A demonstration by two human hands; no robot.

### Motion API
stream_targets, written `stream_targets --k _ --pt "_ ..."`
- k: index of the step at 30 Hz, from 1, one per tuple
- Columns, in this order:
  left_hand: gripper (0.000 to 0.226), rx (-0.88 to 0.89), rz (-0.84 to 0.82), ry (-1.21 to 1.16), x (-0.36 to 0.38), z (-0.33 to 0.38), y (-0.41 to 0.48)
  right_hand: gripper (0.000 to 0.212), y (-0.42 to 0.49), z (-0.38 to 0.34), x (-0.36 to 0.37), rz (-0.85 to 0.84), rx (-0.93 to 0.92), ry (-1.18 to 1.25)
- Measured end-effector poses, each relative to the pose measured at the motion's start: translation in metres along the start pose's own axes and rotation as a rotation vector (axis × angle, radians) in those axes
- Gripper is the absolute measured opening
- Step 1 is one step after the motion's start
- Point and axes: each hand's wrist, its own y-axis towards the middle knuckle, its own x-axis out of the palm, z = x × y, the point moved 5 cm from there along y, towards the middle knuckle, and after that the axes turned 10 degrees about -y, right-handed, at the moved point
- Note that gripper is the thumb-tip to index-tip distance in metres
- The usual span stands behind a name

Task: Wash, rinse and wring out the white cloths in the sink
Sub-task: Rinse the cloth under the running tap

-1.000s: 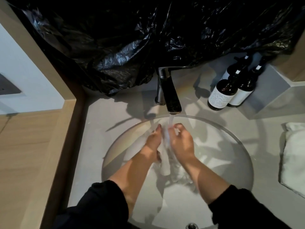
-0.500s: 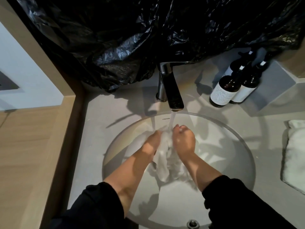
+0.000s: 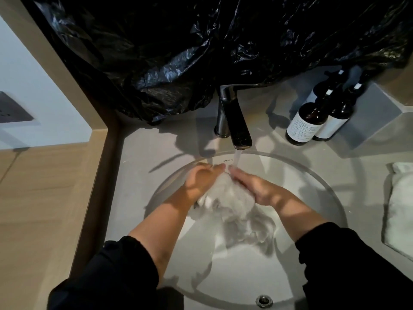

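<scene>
- While water runs from the tap, a crumpled black plastic sheet [image 3: 201, 52] hangs over the wall behind the counter, its lower edge reaching down to the tap's base.
- The round white sink [image 3: 335, 198] sits below it, set into a pale counter.
- Both forearms reach in from the near edge, dark sleeves pushed up above the wrists, and converge toward the stream.
- A folded white towel [image 3: 400, 209] lies on the counter to the right.
- The white cloth [image 3: 230, 198], wet and bunched, is held over the basin between the hands, its tail trailing down toward the person.
- The left hand [image 3: 201, 182] is curled round the cloth's left side, knuckles up.
- The right hand [image 3: 257, 189] clasps the other side, fingers lightly bent over the top, fingertips almost meeting the left's beneath the water.
- The dark tap [image 3: 237, 124] juts over the rim.
- Two dark bottles [image 3: 306, 121] stand to its right.
</scene>
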Motion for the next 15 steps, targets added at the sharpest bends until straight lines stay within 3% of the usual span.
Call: stream_targets --k 2,4,7,9,11,13,15 --pt "0.035 0.048 0.0 -0.064 -0.003 0.008 0.004 0.035 -0.009 0.007 -0.003 -0.087 0.027 -0.074" --pt "0.033 0.115 0.006 -0.074 -0.008 0.008 0.006 0.041 -0.013 0.011 -0.015 -0.056 -0.02 0.023" --pt "0.035 0.016 -0.34 -0.191 0.01 -0.009 -0.009 0.06 -0.017 0.0 -0.026 -0.033 -0.165 0.184" --pt "0.052 -0.159 -0.407 -0.209 0.019 -0.03 -0.026 0.064 -0.016 0.0 -0.028 -0.027 -0.2 0.28" --pt "0.057 -0.235 -0.387 -0.328 0.024 -0.046 -0.029 0.055 -0.014 0.005 -0.033 0.027 -0.213 0.429" --pt "0.055 -0.282 -0.281 -0.52 0.022 -0.051 -0.031 0.031 -0.015 0.013 -0.042 0.145 -0.181 0.544" --pt "0.058 -0.276 -0.191 -0.649 0.017 -0.05 -0.03 0.011 -0.018 0.015 -0.047 0.285 -0.115 0.485"
